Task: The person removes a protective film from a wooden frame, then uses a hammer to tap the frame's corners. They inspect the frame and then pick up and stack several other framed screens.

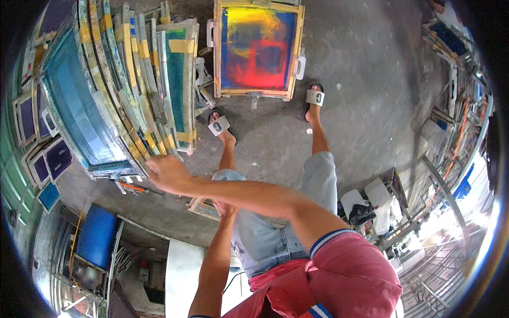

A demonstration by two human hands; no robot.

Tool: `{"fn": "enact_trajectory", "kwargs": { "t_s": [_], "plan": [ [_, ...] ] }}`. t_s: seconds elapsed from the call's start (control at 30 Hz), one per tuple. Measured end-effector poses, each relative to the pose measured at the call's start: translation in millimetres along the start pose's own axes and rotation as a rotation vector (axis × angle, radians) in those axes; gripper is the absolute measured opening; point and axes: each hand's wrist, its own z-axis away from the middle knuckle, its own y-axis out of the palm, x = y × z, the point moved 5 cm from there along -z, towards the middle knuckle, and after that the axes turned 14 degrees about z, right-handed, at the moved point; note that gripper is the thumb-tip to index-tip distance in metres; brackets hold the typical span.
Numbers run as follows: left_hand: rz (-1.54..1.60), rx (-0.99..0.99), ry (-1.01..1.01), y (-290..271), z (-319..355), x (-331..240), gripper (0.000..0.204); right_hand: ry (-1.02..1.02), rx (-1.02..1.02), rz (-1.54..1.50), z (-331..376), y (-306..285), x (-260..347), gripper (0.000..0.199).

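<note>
My right hand [168, 174] reaches across to the left with its fingers curled. It overlaps the near ends of a row of upright screen-printing frames [114, 85], many with tan tape on their edges. Whether it grips one of them I cannot tell. The outermost frame holds a blue-green mesh [79, 100]. My left hand [225, 208] is in front of my knee, partly hidden under my right forearm, and its fingers do not show clearly. Ahead of my feet another screen frame [217, 90] has a mesh smeared yellow, blue and red.
Several smaller screens [57, 158] lean at the far left. A blue drum [98, 236] stands at the lower left beside a white panel [183, 270]. White containers [377, 199] with a black bag [361, 213] are at the right. Metal racks [456, 159] line the right side.
</note>
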Motion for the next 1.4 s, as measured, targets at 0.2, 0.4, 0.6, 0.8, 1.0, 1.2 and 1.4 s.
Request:
{"fn": "enact_trajectory", "kwargs": {
  "t_s": [0.2,0.4,0.6,0.8,1.0,1.2,1.4],
  "plan": [
    [0.083,0.069,-0.224,-53.5,-44.1,-67.2,0.040,0.142,-0.248,0.058,40.2,-143.0,-200.2,0.025],
    [-0.042,0.115,-0.255,-54.5,-50.4,-97.1,0.040,0.907,-0.364,0.524,74.1,-276.0,-502.0,0.048],
    [-0.081,0.130,-0.176,-54.5,-52.0,-108.4,0.045,0.923,-0.309,0.477,42.7,-270.5,-586.2,0.071],
    [-0.104,0.134,-0.199,-50.4,-52.2,-119.2,0.050,1.070,-0.333,0.548,26.6,-287.0,-558.0,0.055],
    [-0.100,0.112,-0.163,-46.3,-45.2,-118.8,0.046,1.050,-0.529,0.357,36.9,-298.4,-518.6,0.048],
    [-0.128,0.146,-0.228,-38.5,-39.9,-112.9,0.046,0.855,-0.666,0.070,58.0,-319.1,-490.8,0.036],
    [-0.002,0.150,-0.331,-28.3,-29.4,-107.6,0.037,0.715,-0.827,-0.249,133.9,-344.7,-443.7,0.019]
  ]
}}
